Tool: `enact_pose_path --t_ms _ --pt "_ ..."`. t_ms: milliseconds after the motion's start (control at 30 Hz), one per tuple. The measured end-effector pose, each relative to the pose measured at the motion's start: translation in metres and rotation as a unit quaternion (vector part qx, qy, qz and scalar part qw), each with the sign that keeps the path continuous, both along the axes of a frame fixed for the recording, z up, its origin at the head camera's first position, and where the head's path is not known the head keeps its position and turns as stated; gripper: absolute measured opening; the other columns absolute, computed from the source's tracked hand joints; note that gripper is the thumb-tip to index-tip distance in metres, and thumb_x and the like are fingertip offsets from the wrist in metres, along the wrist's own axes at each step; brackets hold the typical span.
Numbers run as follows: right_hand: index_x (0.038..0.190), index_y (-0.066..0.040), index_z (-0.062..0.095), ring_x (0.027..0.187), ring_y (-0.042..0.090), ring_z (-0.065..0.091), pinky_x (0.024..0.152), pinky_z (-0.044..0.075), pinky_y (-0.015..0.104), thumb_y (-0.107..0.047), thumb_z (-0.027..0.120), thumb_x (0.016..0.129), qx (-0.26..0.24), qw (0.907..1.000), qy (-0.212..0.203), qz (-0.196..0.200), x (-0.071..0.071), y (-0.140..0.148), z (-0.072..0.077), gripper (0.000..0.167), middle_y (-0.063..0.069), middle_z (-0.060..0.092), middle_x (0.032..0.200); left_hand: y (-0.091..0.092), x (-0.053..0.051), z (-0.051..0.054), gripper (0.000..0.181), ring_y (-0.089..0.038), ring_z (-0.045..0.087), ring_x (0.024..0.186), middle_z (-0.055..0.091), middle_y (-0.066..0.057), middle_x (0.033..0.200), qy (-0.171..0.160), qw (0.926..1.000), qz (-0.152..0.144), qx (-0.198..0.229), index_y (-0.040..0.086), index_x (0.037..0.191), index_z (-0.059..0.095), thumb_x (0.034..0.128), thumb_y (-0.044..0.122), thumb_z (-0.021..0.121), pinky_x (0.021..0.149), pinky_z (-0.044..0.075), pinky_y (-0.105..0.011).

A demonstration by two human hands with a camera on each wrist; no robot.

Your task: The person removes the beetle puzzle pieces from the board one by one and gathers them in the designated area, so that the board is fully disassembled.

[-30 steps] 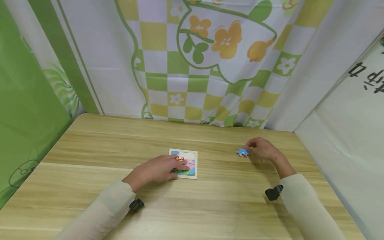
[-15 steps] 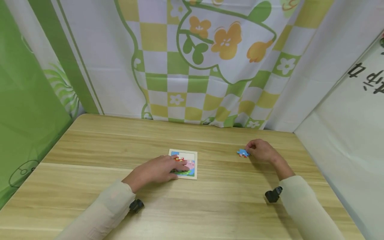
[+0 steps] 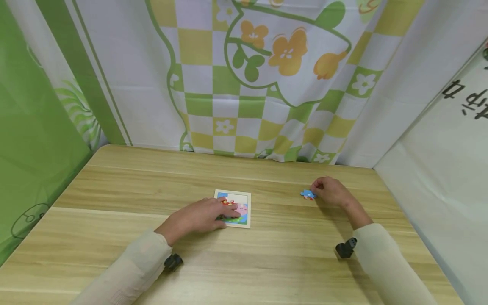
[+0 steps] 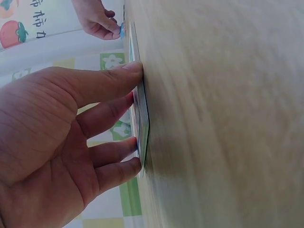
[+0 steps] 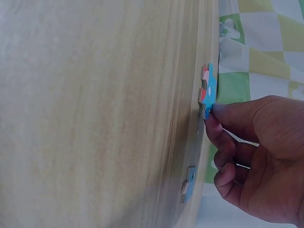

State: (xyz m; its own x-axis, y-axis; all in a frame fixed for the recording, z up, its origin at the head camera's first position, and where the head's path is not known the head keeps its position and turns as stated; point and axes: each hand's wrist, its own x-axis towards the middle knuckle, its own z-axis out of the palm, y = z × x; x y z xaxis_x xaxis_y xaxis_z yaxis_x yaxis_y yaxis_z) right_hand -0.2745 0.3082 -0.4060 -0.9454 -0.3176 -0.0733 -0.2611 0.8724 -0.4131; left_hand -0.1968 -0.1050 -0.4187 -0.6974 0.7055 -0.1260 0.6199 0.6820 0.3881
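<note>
The left hand [image 3: 200,215] rests on the square puzzle tray [image 3: 249,214], fingers extended and spread over its face, thumb at the near edge. The tray lies flat on the table [image 3: 282,254], left of the middle. It contains picture pieces [image 3: 242,209], partly covered by the fingers; a pale bare patch [image 3: 239,198] shows along its far side, towards the right. No long axis is evident in the tray.

To the right, well apart from the tray and slightly farther off, is the blue and red puzzle piece [image 3: 307,194]. Its long axis runs roughly left to right. The right hand [image 3: 331,191] is the nearer one and pinches its right end between thumb and forefinger; whether the piece touches the table cannot be told. Farther right, a second piece [image 5: 189,184] lies on the table beneath that hand, ungripped.
</note>
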Motion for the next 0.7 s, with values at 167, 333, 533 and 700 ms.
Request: enact_pose_path --t_ms 167,333,533,700 --pt "0.100 0.002 0.073 0.084 0.022 0.061 0.080 0.051 0.045 -0.011 0.061 0.103 0.003 1.0000 0.002 -0.006 0.000 0.000 -0.001 0.018 0.010 0.072 0.091 0.000 0.000 -0.001 0.046 -0.035 0.038 0.149 0.053 0.003 0.154 -0.003 1.0000 0.001 0.001 0.025 0.144 0.065 0.0992 0.019 0.072 0.115 0.034 -0.062" --pt "0.101 0.000 0.073 0.084 0.022 0.061 0.082 0.051 0.046 -0.013 0.060 0.103 0.000 1.0000 -0.001 -0.007 0.000 -0.001 -0.001 0.019 0.008 0.072 0.092 0.000 0.001 -0.001 0.046 -0.036 0.036 0.150 0.052 0.003 0.155 -0.013 0.9999 0.005 0.002 0.025 0.145 0.064 0.0999 0.018 0.071 0.116 0.033 -0.063" --pt "0.102 -0.003 0.075 0.085 0.020 0.064 0.083 0.054 0.048 -0.013 0.060 0.104 -0.010 0.9998 0.017 0.004 0.002 -0.008 0.001 0.019 0.005 0.074 0.093 0.000 0.002 -0.002 0.048 -0.038 0.036 0.150 0.048 -0.001 0.158 -0.010 0.9997 -0.007 -0.020 0.025 0.150 0.059 0.1027 0.019 0.067 0.116 0.038 -0.053" --pt "0.103 -0.003 0.074 0.071 0.015 0.063 0.072 0.052 0.038 -0.012 0.061 0.103 -0.031 0.9988 0.035 0.018 0.004 -0.024 0.006 0.016 0.006 0.074 0.093 0.000 0.002 -0.002 0.048 -0.038 0.040 0.148 0.049 -0.005 0.158 0.010 0.9995 -0.016 -0.027 0.022 0.150 0.059 0.1025 0.018 0.067 0.115 0.040 -0.053"
